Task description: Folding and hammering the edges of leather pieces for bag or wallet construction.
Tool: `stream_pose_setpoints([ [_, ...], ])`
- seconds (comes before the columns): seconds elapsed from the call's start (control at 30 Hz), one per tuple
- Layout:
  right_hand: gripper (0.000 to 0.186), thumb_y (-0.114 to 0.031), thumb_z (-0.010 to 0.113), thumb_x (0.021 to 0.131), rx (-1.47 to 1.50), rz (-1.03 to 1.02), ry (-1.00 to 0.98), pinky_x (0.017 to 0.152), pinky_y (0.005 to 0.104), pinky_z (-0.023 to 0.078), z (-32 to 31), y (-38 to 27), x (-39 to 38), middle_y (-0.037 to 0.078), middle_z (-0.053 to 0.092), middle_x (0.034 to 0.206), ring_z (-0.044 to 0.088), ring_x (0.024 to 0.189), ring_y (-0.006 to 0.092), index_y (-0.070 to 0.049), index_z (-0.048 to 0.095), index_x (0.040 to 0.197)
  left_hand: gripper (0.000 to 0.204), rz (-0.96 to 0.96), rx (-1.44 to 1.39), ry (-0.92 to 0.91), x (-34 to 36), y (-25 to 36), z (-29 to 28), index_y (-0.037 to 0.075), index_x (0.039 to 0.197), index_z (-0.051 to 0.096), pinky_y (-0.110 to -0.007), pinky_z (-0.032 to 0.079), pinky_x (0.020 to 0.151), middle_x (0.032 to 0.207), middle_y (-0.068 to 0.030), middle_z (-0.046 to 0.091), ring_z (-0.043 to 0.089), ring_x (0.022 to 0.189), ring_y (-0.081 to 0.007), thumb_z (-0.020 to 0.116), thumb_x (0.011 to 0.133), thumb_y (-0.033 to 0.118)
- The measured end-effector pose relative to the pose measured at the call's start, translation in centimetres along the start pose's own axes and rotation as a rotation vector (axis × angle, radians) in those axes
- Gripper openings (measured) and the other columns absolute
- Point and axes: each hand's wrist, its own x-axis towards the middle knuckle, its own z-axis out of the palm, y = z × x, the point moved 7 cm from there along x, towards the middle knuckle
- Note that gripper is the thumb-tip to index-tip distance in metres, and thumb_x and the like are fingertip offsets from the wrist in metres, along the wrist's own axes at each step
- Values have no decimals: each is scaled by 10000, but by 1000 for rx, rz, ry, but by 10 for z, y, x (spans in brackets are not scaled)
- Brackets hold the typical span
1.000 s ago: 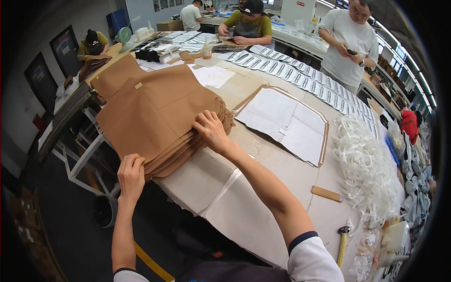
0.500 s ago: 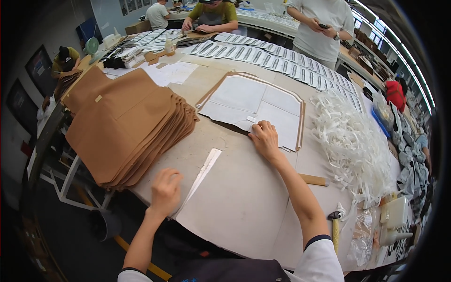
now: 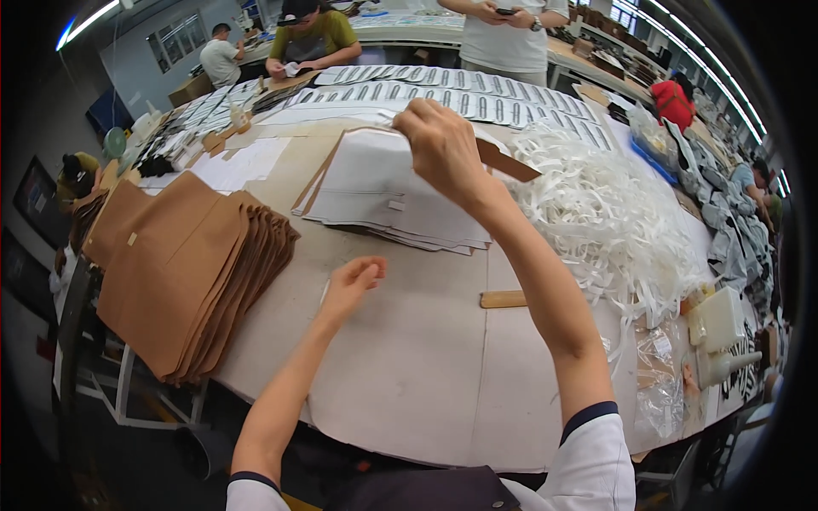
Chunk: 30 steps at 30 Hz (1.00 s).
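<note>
Raised over the far part of the table, my right hand pinches the edge of a panel with a white face and a brown side. It is lifted off a stack of white-faced panels with brown edges, and my hand hides part of it. My left hand hovers low in front of that stack with its fingers curled and nothing visible in them. Left of it, a thick pile of brown panels overhangs the table edge.
A tangled heap of white strips lies to the right. Near it are a brown strip, a clear plastic bag and a white bottle. Rows of white pieces line the far side. Several people work beyond.
My right hand has risen from the white-faced stack, lifting a panel by its edge. My left hand has moved toward the stack. The whole view has shifted.
</note>
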Motion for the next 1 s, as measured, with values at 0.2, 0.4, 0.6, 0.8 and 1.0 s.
stream_pose_setpoints([
  [0.2,210,-152,666,717,41,-276,-320,665,356,439,-123,-172,-93,105,558,913,560,850,237,-6,676,867,615,380,401,-52,-34,-29,-66,-7,1482,514,-454,497,1120,1455,-175,612,612,1320,-287,448,1133,495],
  [0.4,169,-90,661,819,653,239,-738,711,367,485,-155,-195,-200,89,579,921,628,852,252,-33,678,977,797,-407,-762,-332,-38,-34,-51,-3,1540,421,-434,581,997,1380,-230,652,690,1191,-302,313,1104,655],
  [0.6,568,125,615,727,-130,552,-745,1024,435,449,-151,22,-302,128,618,1308,541,1272,343,-50,670,1264,591,-392,-262,-379,-18,-22,-34,21,1495,491,-378,592,921,1292,-141,705,719,1064,-210,575,1094,447],
  [0.8,544,130,622,782,20,727,-710,1046,430,438,-156,53,-347,124,610,1310,535,1265,339,-60,651,1291,489,-329,27,-256,-27,-20,-25,-15,1402,580,-258,548,882,1124,-64,768,700,994,-107,762,959,88],
  [1.0,415,25,718,828,30,681,-666,993,462,467,-161,53,-348,129,621,1210,575,1155,353,-35,654,1234,422,-245,75,-204,-46,-13,-33,-24,1334,632,-248,539,889,1123,-59,769,697,986,-91,769,944,58],
])
